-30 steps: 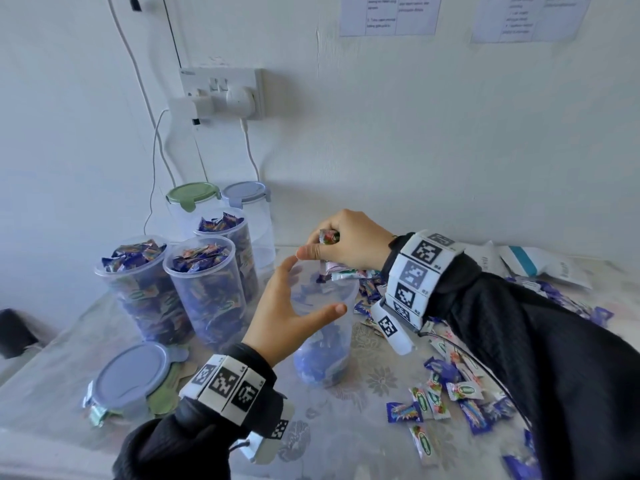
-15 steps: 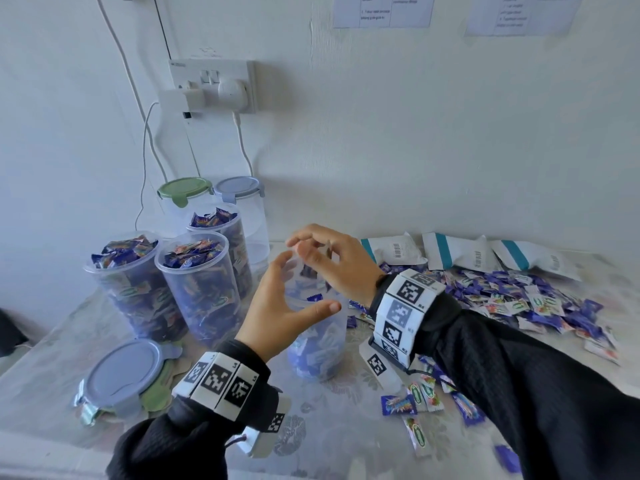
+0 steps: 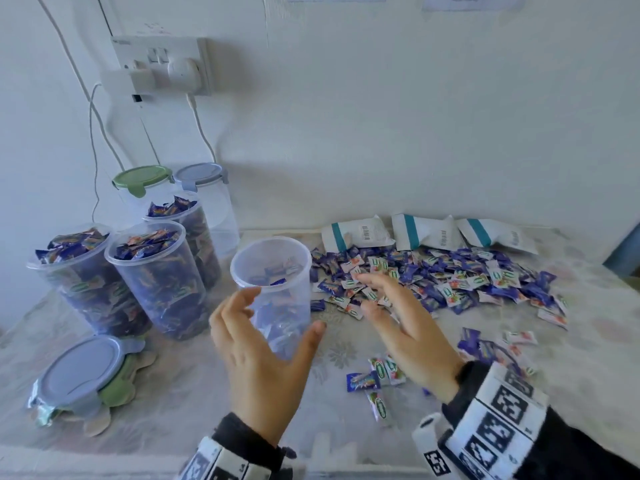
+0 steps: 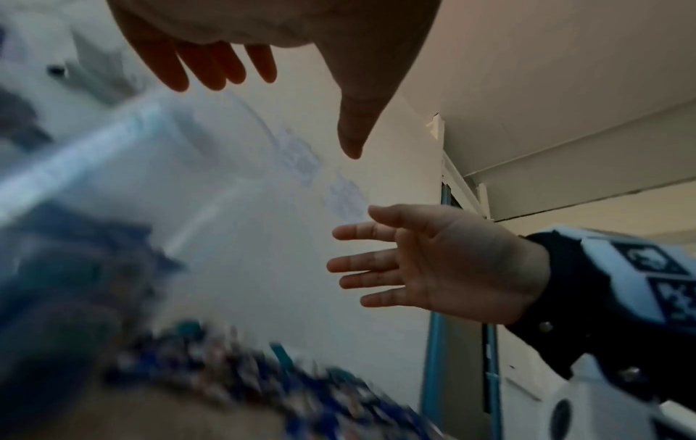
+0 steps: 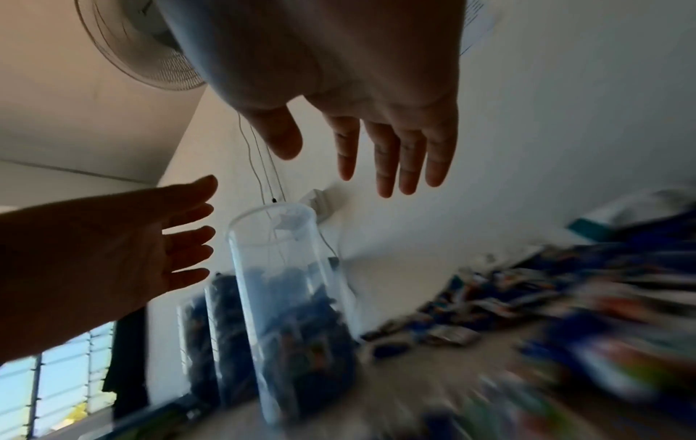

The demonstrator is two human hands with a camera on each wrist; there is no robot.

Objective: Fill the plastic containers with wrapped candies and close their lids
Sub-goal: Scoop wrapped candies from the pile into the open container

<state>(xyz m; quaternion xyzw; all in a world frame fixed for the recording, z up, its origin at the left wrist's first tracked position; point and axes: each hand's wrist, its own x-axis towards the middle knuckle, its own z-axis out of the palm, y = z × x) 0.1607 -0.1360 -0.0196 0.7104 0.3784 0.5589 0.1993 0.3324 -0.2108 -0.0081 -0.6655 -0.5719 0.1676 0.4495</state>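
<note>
Container (image 3: 273, 292) stands upright at table centre, partly filled. Left hand (image 3: 263, 362), fingers spread, sits just short of it; right hand (image 3: 408, 327), fingers released, hovers at 3 o'clock. Only right-wrist view shows the gap.

Left hand (image 3: 258, 358) covers the near lower wall of the clear, partly filled plastic container (image 3: 273, 268); contact with it can't be told. In the left wrist view that container (image 4: 132, 154) is a blurred smear, and the scattered blue and white wrapped candies (image 4: 244, 369) are blurred too. Right wrist view: candy pile (image 5: 565, 312) motion-blurred, wrappers unreadable. Right hand (image 3: 405, 327) is blurred at the fingertips and hides some candies. Both black sleeves are cut off by the bottom edge. White printed wall papers (image 3: 471, 0) are cropped at top, text illegible. Stacked grey-blue and green plastic lids (image 3: 86, 372): count unclear.
</note>
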